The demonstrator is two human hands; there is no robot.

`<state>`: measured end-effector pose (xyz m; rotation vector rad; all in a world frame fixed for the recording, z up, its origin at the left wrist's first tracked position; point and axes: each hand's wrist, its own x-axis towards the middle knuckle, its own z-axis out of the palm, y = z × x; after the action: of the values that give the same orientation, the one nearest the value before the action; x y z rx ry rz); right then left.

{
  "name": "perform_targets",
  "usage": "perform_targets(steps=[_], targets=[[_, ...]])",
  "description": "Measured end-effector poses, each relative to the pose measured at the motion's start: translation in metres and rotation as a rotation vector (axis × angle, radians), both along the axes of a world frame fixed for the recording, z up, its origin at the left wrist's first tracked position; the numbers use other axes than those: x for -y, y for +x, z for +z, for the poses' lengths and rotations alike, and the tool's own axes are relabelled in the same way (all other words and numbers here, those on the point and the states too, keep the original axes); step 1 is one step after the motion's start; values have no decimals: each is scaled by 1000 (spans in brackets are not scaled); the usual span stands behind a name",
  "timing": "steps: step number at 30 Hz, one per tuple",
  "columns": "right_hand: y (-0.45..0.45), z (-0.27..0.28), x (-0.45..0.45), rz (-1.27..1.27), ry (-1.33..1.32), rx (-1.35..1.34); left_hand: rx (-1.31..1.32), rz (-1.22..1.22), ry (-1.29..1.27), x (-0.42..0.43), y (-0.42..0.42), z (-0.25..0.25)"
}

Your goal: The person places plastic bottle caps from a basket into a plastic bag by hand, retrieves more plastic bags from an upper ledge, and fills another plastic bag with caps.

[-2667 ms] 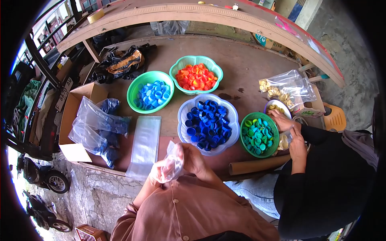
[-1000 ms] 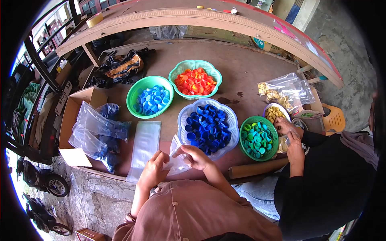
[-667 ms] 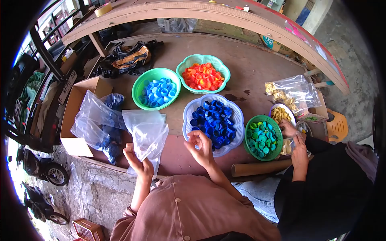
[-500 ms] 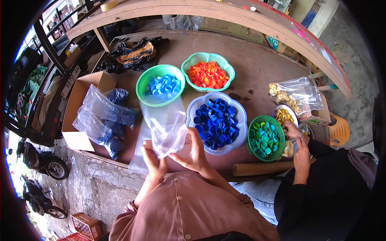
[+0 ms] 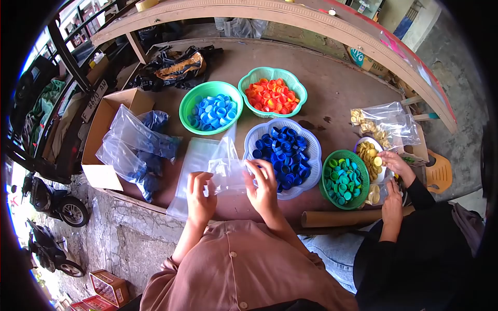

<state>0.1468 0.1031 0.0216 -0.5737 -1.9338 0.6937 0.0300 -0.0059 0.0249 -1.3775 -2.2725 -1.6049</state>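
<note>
Between my two hands is a clear plastic bag, its edges at my fingers. My left hand has its fingers curled at the bag's left side. On the other side, my right hand pinches the bag's edge near the rim of the lavender basket of dark blue caps. Flat clear bags lie on the table just left of and beneath the held one. Behind it are a green bowl of light blue caps and a mint basket of orange-red caps.
A cardboard box with bagged blue caps stands left. At right are a green basket of green caps, a white bowl of yellow caps and a cardboard tube. Beside me, a co-worker's hand holds a yellow cap.
The crumpled bag has been spread out between my hands, swung up over the table, then lowered. The co-worker's upper hand has lifted a yellow cap. The view has shifted slightly.
</note>
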Motion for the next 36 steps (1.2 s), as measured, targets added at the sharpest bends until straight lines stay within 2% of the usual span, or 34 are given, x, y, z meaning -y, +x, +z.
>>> perform_targets(steps=[1, 3, 4, 6, 9, 15, 16, 20, 22, 24, 27, 30, 33, 35, 36], targets=[[0, -3, -1, -19, 33, -20, 2, 0, -1, -1, 0, 0], [2, -7, -1, -2, 67, -24, -291, -54, 12, -2, 3, 0], [3, -6, -1, 1, 66, -24, -295, -65, -85, -3, 8, 8], [6, -1, 2, 190, 45, 98, -210, -117, -99, -6, 13, 7], [3, -3, 6, 252, 28, 143, -121, -144, -98, -9, 8, -1], [3, -1, 5, 134, 32, 73, 10, -225, -176, -6, 7, 4], [3, 1, 7, 136, -36, 77, -43, -222, -157, -7, 9, 5], [2, -2, 6, 218, 61, 218, -133, -134, -179, -10, 18, 16], [0, -2, 8, 228, 20, 228, -201, -122, -204, -10, 16, 19], [1, -3, 8, 236, -20, 240, -37, -183, -352, -8, 9, 14], [2, -7, 5, 215, 50, 220, -37, -195, -413, -5, 1, 8], [2, -3, 7, 251, 94, 166, -48, -199, -378, -3, 2, 9], [-1, 4, 15, 161, -30, 158, -29, -146, -315, -5, 4, 7], [-1, -4, 14, 266, -13, 267, -22, -109, -268, -7, 0, 7], [4, -5, 11, 284, -1, 323, -104, -31, -198, -6, -8, 7]])
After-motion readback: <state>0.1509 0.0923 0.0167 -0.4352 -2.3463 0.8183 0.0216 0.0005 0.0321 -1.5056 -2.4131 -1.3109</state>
